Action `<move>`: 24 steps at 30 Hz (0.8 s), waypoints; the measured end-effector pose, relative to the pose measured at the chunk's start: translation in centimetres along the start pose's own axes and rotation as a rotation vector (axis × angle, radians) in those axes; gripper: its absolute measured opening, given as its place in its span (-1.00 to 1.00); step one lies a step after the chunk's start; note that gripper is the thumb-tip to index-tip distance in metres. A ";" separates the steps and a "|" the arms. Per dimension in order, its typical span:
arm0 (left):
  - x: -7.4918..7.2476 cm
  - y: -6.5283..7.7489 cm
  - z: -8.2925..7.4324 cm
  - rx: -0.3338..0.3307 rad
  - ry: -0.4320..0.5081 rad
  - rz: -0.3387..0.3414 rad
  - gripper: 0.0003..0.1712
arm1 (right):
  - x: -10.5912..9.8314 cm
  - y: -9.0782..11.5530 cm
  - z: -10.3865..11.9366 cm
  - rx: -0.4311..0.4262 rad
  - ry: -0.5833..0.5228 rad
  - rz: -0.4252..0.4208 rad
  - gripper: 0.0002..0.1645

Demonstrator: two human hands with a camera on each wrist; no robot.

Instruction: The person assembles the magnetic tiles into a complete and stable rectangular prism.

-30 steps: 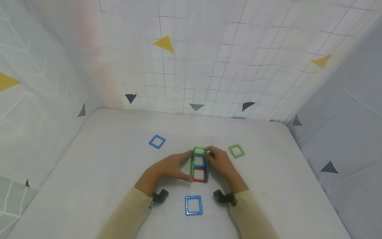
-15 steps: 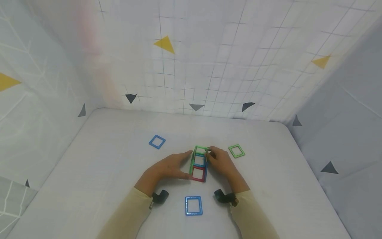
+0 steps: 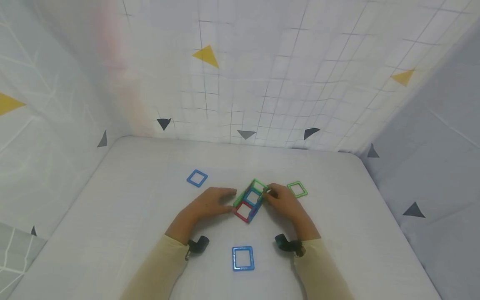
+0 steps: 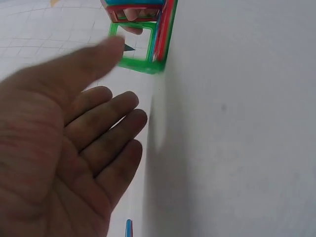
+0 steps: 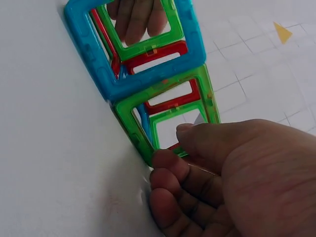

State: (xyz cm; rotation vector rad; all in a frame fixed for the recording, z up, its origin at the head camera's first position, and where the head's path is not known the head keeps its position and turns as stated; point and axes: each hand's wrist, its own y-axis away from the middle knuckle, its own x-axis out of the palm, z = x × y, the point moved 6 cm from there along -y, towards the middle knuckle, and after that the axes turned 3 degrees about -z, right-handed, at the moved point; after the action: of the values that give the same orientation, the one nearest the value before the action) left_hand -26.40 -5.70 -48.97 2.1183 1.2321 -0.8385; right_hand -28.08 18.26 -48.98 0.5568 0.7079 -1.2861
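Square magnetic tiles with open centres are joined into an open-framed block (image 3: 241,217) between my hands on the table. Red, blue and green squares show from above; its sides are blue and green. My right hand (image 3: 283,203) pinches the block's far right end. In the right wrist view, thumb and fingertips meet at a green tile (image 5: 209,95), beside a blue tile (image 5: 153,81). My left hand (image 3: 210,203) lies along the left side, fingers extended. In the left wrist view its thumb is close to a green tile (image 4: 140,64); whether they touch I cannot tell.
Loose tiles lie flat on the white table (image 3: 142,216): a blue one (image 3: 193,183) at the far left, a green one (image 3: 293,183) beyond my right hand, and another blue one (image 3: 243,268) nearer my body. A patterned cloth wall (image 3: 255,104) rises behind.
The block has turned clockwise, its far end swinging right and its near end left. My right hand has moved slightly right with it; my left hand has shifted a little left and away from me.
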 end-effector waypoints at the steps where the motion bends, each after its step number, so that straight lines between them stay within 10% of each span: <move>1: -0.2 0.0 0.0 0.007 0.003 -0.016 -0.31 | -0.1 0.0 0.0 -0.004 0.001 0.004 -0.76; 11: -1.2 -0.2 0.8 -0.040 0.011 -0.163 -0.87 | -0.4 0.1 -0.7 0.057 0.011 0.075 -0.84; 24: -1.7 -0.1 1.3 -0.107 0.003 -0.311 -0.83 | -0.1 0.3 -0.4 0.074 -0.019 0.160 -0.90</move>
State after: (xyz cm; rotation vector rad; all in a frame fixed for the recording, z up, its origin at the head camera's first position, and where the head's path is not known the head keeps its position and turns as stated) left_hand -27.48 -7.49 -48.54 1.8715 1.5979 -0.8766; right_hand -27.83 18.68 -49.25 0.6475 0.5894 -1.1707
